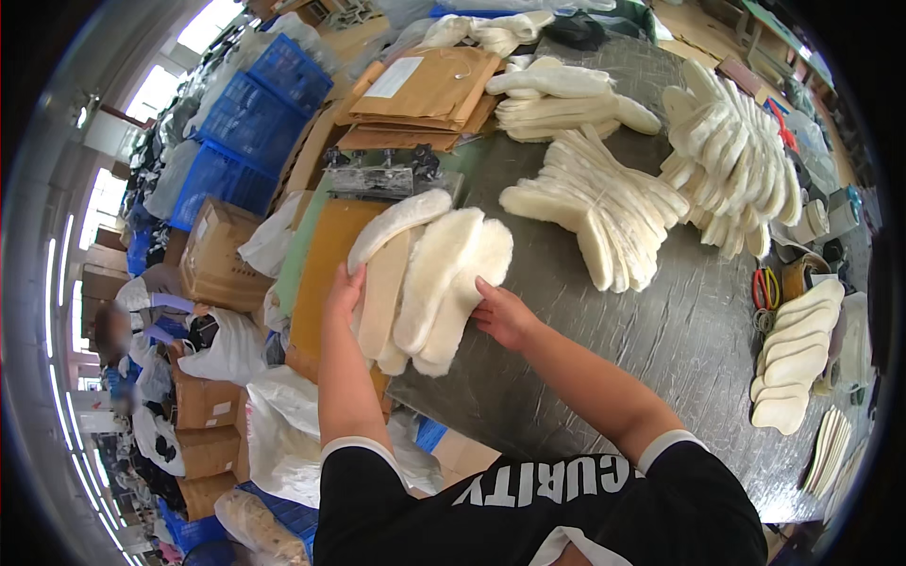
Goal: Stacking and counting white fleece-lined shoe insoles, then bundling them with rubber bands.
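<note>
Between my hands is a small fan of fluffy cream insoles (439, 274), above the left edge of the dark table. My left hand (345, 291) is closed on the outer edge of the leftmost insole (396, 226), where a smooth beige underside shows. The fingers of my right hand (503, 315) go under the rightmost insole, its thumb resting on the fleece. Just right of them, a fanned stack of fleece insoles (604, 203) lies on the table, and a bigger heap of insoles (731, 156) is beyond it at the right.
The dark table (566, 377) also bears brown envelopes (429, 90), a metal clamp fixture (368, 179), more insole stacks (566, 94), flat insoles (797, 354) and yellow-red scissors (766, 288). Blue crates (241, 123) and cartons (222, 255) stand left. Another person (142, 316) is at far left.
</note>
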Action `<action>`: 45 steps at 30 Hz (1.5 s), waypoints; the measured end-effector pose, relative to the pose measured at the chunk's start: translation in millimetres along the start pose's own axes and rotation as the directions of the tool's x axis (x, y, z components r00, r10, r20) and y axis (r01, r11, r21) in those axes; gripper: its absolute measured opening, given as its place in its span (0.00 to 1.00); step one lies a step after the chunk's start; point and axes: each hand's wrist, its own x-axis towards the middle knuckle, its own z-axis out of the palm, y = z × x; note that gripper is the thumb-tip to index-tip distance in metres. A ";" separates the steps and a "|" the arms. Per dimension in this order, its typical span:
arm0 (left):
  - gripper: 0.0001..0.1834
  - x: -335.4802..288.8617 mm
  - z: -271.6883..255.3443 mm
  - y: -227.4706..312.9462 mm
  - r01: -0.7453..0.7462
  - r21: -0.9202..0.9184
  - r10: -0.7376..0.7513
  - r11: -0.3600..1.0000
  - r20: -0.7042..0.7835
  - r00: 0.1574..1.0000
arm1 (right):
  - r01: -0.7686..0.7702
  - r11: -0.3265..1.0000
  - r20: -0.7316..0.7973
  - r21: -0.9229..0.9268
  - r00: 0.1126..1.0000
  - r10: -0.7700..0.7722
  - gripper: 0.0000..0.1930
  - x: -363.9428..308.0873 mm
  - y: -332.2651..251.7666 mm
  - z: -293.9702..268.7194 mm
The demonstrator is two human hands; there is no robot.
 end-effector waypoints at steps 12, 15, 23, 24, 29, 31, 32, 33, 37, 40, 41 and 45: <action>0.49 -138.2 29.1 61.5 -0.203 -0.320 0.344 0.926 0.485 0.804 | 0.196 0.980 -0.352 -0.021 0.916 -0.191 0.32 -74.8 26.4 9.2; 0.49 -173.0 49.8 72.2 -0.213 -0.344 0.393 0.914 0.629 0.670 | 0.240 0.970 -0.450 0.043 0.871 -0.195 0.31 -127.6 52.0 -13.8; 0.39 -266.0 93.0 119.8 -0.824 0.285 0.686 0.490 0.457 0.566 | 0.194 0.964 -0.581 0.181 0.812 -0.054 0.22 -270.5 102.8 -94.6; 0.39 -284.3 98.6 128.3 -0.838 0.273 0.691 0.473 0.476 0.545 | 0.230 0.959 -0.621 0.168 0.780 -0.078 0.21 -276.9 106.4 -102.9; 0.47 -393.0 147.7 143.9 -0.913 0.023 0.654 0.407 0.690 0.309 | 0.217 0.968 -0.651 0.128 0.754 -0.083 0.18 -294.8 108.7 -115.6; 0.42 -404.4 162.6 143.4 -0.906 0.081 0.676 0.415 0.639 0.367 | 0.421 0.869 -0.588 0.259 0.783 -0.203 0.18 -299.0 116.5 -131.1; 0.35 -401.6 163.0 142.7 -0.757 -0.012 0.522 0.653 0.732 0.439 | 0.560 0.735 -0.526 0.382 0.786 -0.325 0.19 -303.7 118.6 -137.3; 0.29 -401.9 164.4 143.1 -0.535 -0.061 0.346 0.842 0.823 0.451 | 0.581 0.739 -0.580 0.342 0.749 -0.320 0.19 -310.6 119.8 -142.4; 0.17 -437.0 160.0 142.0 -0.281 -0.399 0.487 0.873 0.748 0.451 | 0.270 0.516 -0.007 0.813 0.891 -0.455 0.15 -336.7 162.6 -225.2; 0.17 -481.6 151.0 158.7 -0.633 -0.304 0.660 0.712 0.599 0.454 | 0.331 0.499 -0.218 0.801 0.937 -0.272 0.16 -361.8 146.8 -207.1; 0.19 -497.0 152.0 158.6 -0.765 -0.240 0.728 0.597 0.561 0.393 | 0.336 0.500 -0.221 0.798 0.935 -0.277 0.16 -365.6 143.3 -203.0; 0.17 -564.2 189.6 159.3 -0.912 -0.061 0.710 0.405 0.650 0.272 | 0.425 0.627 -0.226 0.653 0.899 -0.375 0.41 -363.1 154.3 -215.3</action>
